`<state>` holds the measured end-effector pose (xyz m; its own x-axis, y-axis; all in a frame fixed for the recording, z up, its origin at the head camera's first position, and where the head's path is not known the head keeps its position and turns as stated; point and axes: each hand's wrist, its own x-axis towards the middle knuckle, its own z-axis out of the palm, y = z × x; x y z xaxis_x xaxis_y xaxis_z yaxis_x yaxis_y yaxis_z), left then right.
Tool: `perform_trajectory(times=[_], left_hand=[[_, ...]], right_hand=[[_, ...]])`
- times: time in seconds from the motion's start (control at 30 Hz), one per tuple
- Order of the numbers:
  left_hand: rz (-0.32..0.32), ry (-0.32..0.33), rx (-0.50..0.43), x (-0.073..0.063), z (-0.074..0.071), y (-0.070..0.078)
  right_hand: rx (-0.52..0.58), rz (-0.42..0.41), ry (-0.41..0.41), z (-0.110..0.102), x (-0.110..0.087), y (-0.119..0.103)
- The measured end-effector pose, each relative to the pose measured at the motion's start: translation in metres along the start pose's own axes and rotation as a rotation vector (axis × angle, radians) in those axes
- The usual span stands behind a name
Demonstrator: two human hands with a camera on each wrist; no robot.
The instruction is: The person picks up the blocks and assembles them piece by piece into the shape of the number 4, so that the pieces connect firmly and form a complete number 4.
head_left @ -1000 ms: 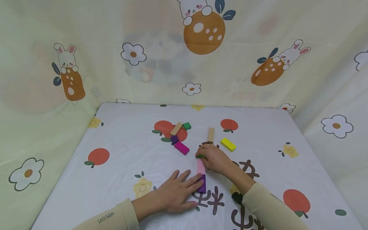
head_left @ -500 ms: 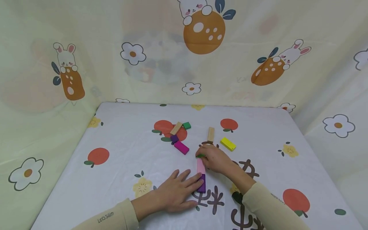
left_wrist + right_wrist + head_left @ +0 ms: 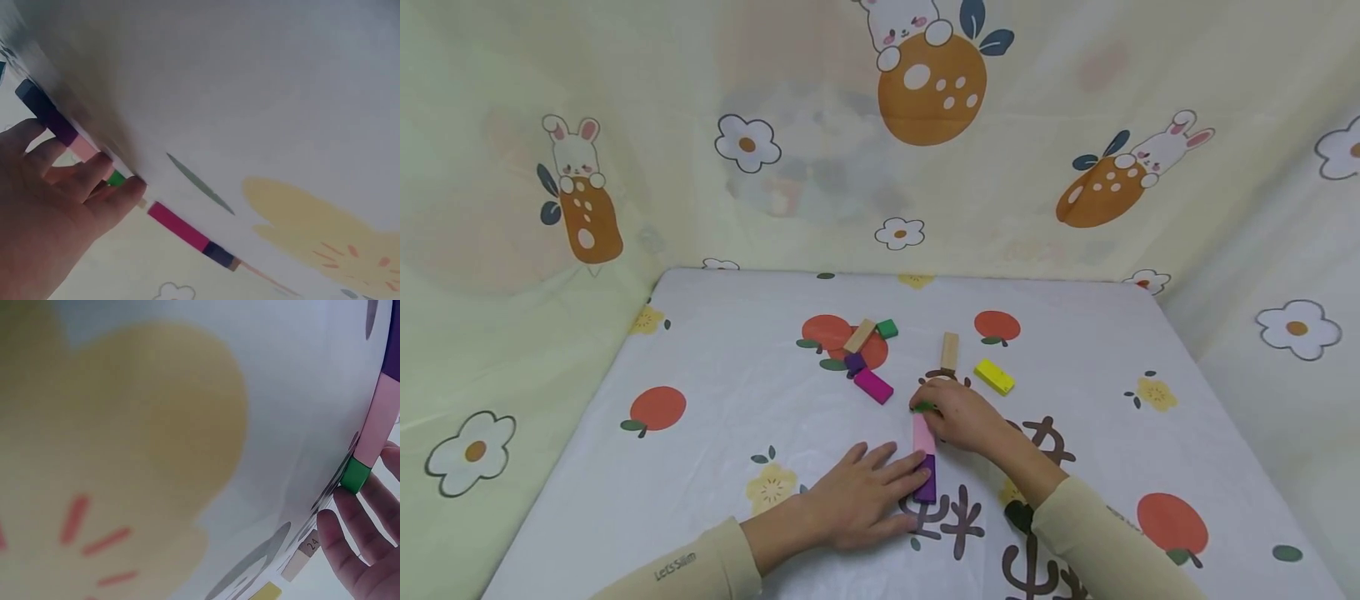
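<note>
A purple block (image 3: 928, 485), a pink block (image 3: 923, 435) and a green block (image 3: 925, 407) form a straight row, end to end, on the tablecloth. My left hand (image 3: 861, 500) lies spread beside the row, its straight fingertips touching the purple block. At the far end, my right hand (image 3: 961, 414) pinches the green block and partly covers it in the head view. From the right wrist, the green block (image 3: 355, 475) shows against the pink block (image 3: 377, 419), with fingertips at its outer end.
Beyond the right hand lie a bare wood block (image 3: 951, 352) and a yellow block (image 3: 995, 377). To the left are a magenta block (image 3: 874, 386), a small purple block (image 3: 855, 362), another wood block (image 3: 861, 336) and a small green block (image 3: 887, 328). A printed curtain (image 3: 820, 225) hangs behind.
</note>
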<state>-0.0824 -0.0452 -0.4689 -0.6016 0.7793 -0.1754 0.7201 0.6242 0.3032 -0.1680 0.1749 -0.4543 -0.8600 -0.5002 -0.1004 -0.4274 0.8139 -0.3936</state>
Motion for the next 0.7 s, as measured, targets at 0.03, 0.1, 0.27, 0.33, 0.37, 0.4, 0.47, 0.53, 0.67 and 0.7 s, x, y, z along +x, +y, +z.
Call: perform_trajectory(times=[0.03,0.1,0.27,0.33,0.37,0.4,0.47,0.53,0.67,0.7], left_hand=[[0.000,0.002,-0.001,0.001,0.000,0.000],[0.000,0.009,-0.002,0.002,-0.001,0.000],[0.013,0.017,0.008,0.004,-0.001,-0.003],[0.022,0.023,0.004,0.005,0.000,-0.005],[0.027,0.030,0.002,0.005,0.000,-0.006],[0.029,0.036,-0.001,0.006,0.000,-0.007],[0.027,0.051,-0.003,0.009,-0.001,-0.009],[0.015,0.068,0.003,0.013,-0.003,-0.012],[-0.028,0.115,0.058,0.022,-0.010,-0.019],[-0.037,0.134,0.086,0.024,-0.011,-0.022]], right_hand=[[-0.001,0.000,0.001,0.000,0.000,0.000],[0.000,-0.006,0.003,-0.001,0.000,0.001],[0.029,-0.006,0.006,-0.005,-0.003,0.002],[0.031,0.004,0.020,-0.007,-0.004,0.002],[0.027,0.009,0.030,-0.008,-0.005,0.003],[0.014,0.015,0.046,-0.010,-0.005,0.003],[-0.004,0.029,0.079,-0.014,-0.005,0.005],[-0.026,0.052,0.112,-0.018,-0.005,0.008],[-0.070,0.102,0.193,-0.023,-0.006,0.019],[-0.086,0.118,0.213,-0.023,-0.006,0.023]])
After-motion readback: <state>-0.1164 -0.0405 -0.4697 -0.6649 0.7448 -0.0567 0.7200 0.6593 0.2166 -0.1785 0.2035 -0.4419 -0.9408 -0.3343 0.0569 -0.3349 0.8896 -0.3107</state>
